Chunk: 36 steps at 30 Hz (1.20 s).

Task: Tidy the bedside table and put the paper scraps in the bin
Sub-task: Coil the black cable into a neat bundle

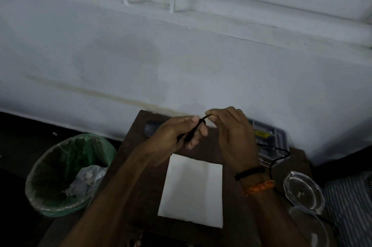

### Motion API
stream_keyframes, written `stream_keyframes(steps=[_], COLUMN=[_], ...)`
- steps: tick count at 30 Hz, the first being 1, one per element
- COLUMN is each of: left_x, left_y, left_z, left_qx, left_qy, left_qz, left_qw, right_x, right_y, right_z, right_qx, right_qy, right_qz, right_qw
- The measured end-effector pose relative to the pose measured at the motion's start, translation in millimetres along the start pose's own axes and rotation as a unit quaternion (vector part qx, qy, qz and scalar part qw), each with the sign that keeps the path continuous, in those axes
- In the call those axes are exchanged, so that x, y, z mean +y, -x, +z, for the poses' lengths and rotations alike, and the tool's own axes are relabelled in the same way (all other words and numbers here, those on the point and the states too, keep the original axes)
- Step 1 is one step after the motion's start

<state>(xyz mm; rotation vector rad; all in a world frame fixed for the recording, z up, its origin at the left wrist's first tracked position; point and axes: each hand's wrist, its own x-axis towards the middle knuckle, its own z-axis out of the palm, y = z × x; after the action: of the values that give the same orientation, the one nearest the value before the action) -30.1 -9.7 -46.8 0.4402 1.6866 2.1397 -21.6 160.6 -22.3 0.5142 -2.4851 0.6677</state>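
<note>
Both my forearms reach up from the bottom of the frame and meet just above its centre, over the far half of the dark bedside table. My left hand is turned palm up with the fingers curled, gripping a bundle of black cable that crosses the palm. My right hand is arched over from the right, its thumb and forefinger pinching the top of the cable's loop, right against my left thumb tip. From under my right hand the rest of the cable trails to the right, across a grey plastic box at the table's far right corner, then down past my wrist, which wears a black band and an orange thread. Directly below my hands, nearer me, a white folded paper lies flat on the table, touched by neither hand. At the lower left of the frame, beside the table, stands the bin with a green liner, crumpled paper scraps lying inside it. Clear plastic lids sit at the lower right.
</note>
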Motion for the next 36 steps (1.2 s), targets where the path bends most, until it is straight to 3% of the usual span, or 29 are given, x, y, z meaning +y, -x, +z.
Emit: stream_keyframes(steps=[6,12,18,20,23,25,28,33,36], left_x=[4,7,8,2,-13,-23,-30,-28,-25], left_y=[6,-1,-8,-11,-9,-6,-3,2,6], left_z=[1,7,8,7,7,5,1,0,4], left_qx=[-0.011,0.076,0.114,0.144,0.188,0.160,0.104,0.069,0.053], left_qy=[0.160,0.212,0.274,0.214,-0.046,-0.202,-0.333,-0.358,-0.295], left_qz=[0.032,0.081,0.099,0.106,0.106,0.114,0.142,0.123,0.083], left_qw=[0.986,0.971,0.950,0.960,0.975,0.959,0.926,0.923,0.950], right_x=[5,-8,-7,-6,-8,-9,-6,1,2], right_y=[6,11,14,14,14,13,9,5,1], right_z=[11,15,15,12,6,2,-3,-12,-16], right_qx=[-0.082,-0.162,-0.229,-0.240,-0.247,-0.234,-0.225,-0.233,-0.167], right_qy=[-0.043,-0.019,0.005,0.008,0.003,-0.002,-0.007,-0.055,-0.055], right_qz=[0.080,0.046,0.028,0.028,0.027,0.021,0.013,0.022,0.000], right_qw=[0.992,0.986,0.973,0.970,0.969,0.972,0.974,0.971,0.984])
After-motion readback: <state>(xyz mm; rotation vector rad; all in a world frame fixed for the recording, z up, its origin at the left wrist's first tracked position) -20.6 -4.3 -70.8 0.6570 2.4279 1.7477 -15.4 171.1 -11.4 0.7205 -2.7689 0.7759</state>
